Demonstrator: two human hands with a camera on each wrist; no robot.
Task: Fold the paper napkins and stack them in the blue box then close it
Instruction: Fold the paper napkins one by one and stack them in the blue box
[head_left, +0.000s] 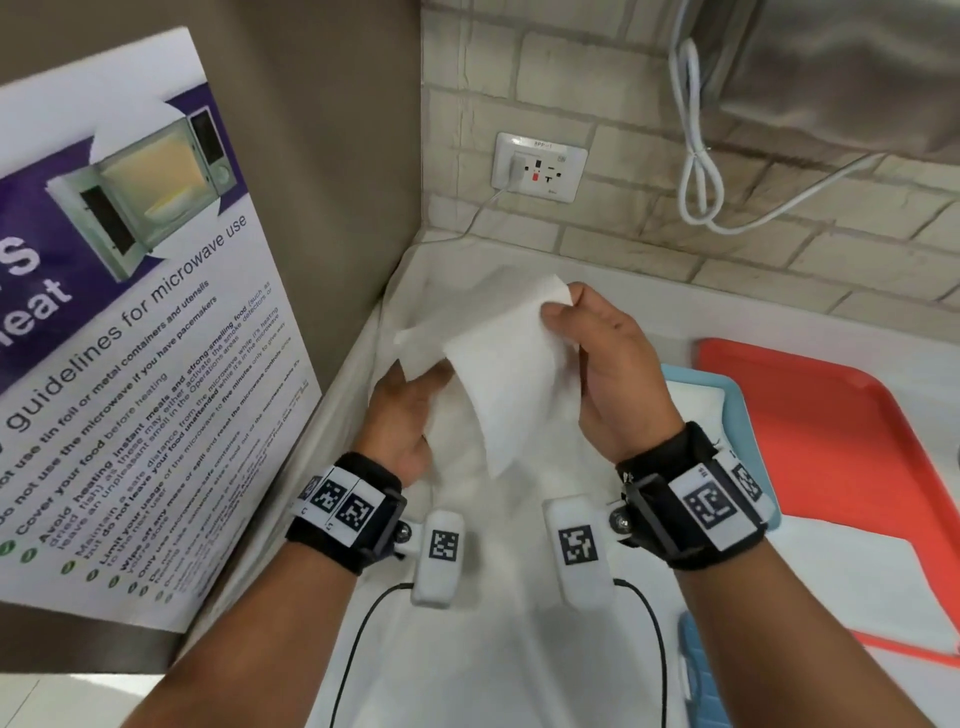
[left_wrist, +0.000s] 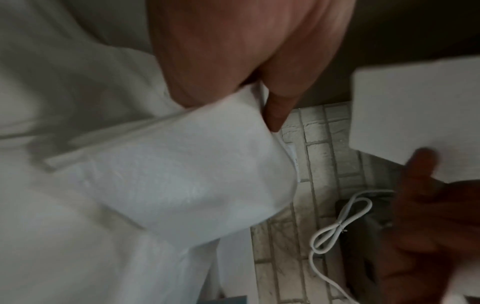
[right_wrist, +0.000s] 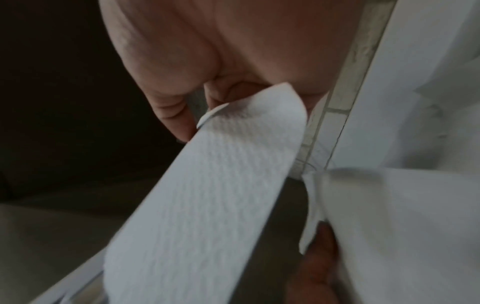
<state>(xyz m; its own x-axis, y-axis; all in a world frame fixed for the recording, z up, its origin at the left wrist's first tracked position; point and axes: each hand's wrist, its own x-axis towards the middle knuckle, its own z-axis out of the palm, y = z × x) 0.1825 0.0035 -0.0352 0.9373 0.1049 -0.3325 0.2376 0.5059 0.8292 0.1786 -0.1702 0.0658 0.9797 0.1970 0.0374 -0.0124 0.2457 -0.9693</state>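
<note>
I hold a white paper napkin (head_left: 506, 374) in the air above the white counter, near its back left corner. My right hand (head_left: 597, 353) pinches its upper right corner between thumb and fingers, as the right wrist view shows on the napkin (right_wrist: 207, 185). My left hand (head_left: 410, 405) pinches the left edge; the left wrist view shows the napkin (left_wrist: 182, 181) under my fingers (left_wrist: 275, 115). The sheet hangs bent between both hands. The blue box (head_left: 727, 400) sits open behind my right wrist, with white napkins inside it. A blue piece (head_left: 701, 675) lies at the lower right.
A red tray (head_left: 831, 452) lies right of the blue box. A microwave poster (head_left: 130, 338) leans at the left. The brick wall behind carries a socket (head_left: 540, 166) and a looped white cable (head_left: 701, 171). A white cloth (head_left: 519, 649) covers the counter.
</note>
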